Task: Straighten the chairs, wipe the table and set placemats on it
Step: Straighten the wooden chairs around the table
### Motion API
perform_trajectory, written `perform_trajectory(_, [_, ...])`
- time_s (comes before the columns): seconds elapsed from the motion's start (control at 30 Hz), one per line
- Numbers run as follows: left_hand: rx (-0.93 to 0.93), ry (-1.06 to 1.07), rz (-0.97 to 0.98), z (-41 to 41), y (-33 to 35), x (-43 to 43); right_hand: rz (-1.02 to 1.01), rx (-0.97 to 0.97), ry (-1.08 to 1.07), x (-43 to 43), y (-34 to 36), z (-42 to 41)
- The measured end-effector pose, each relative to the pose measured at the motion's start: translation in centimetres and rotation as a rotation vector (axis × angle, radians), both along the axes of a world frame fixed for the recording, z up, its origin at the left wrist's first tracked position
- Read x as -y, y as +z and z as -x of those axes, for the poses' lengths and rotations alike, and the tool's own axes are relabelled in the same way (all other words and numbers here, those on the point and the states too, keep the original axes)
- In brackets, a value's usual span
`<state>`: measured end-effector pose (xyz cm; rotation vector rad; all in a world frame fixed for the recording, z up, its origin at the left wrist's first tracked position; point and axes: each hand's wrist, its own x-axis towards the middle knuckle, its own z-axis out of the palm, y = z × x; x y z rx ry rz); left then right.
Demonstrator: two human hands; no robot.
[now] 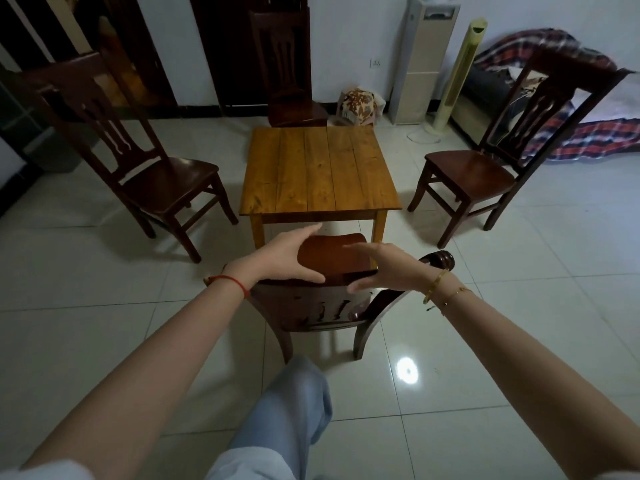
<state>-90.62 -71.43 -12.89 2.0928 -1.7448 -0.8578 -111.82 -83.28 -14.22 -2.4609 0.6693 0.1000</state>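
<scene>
A small square table of light wood stands on the tiled floor, its top bare. Dark wooden chairs stand around it: one at the left, one at the right, one at the far side, and a near chair right in front of me. My left hand and my right hand hover over the near chair's top rail, fingers spread, holding nothing. Whether they touch the rail is unclear. The left and right chairs stand angled and apart from the table. No cloth or placemats are in view.
My leg in light trousers is behind the near chair. A tower fan and a tall white appliance stand against the far wall, with a patterned bag beside them. A bed with a plaid blanket lies at the right.
</scene>
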Motion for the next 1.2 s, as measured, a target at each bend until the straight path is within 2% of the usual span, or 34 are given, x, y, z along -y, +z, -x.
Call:
perform_trajectory(0.1, [-0.095, 0.117, 0.151, 0.8, 1.3, -0.2, -0.059, 0.197, -0.053, -0.4, 1.7, 1.0])
perform_trajectory(0.2, [-0.133, 0.149, 0.285, 1.4, 3.3, 0.9, -0.063, 0.346, -0.126, 0.8, 4.3, 2.4])
perform_trajectory(0.47, [-0.18, 0.07, 0.403, 4.1, 8.3, 10.9, -0.09, 0.524, -0.272, 9.0, 9.8, 7.3])
perform_trajectory(0.63, [-0.193, -0.017, 0.489, 7.8, 11.2, 19.9, -0.091, 0.562, -0.37, 15.5, 12.8, 11.3])
perform_trajectory(0.8, [-0.264, -0.106, 0.477, 12.8, 13.0, 27.9, -0.08, 0.584, -0.505, 20.9, 15.8, 17.6])
perform_trajectory(1.0, [-0.346, -0.197, 0.451, 21.7, 14.4, 37.8, -0.035, 0.578, -0.62, 28.2, 17.5, 26.9])
perform_trajectory(1.2, [-0.403, -0.229, 0.459, 32.9, 13.7, 48.0, 0.02, 0.526, -0.608, 37.8, 17.5, 37.4])
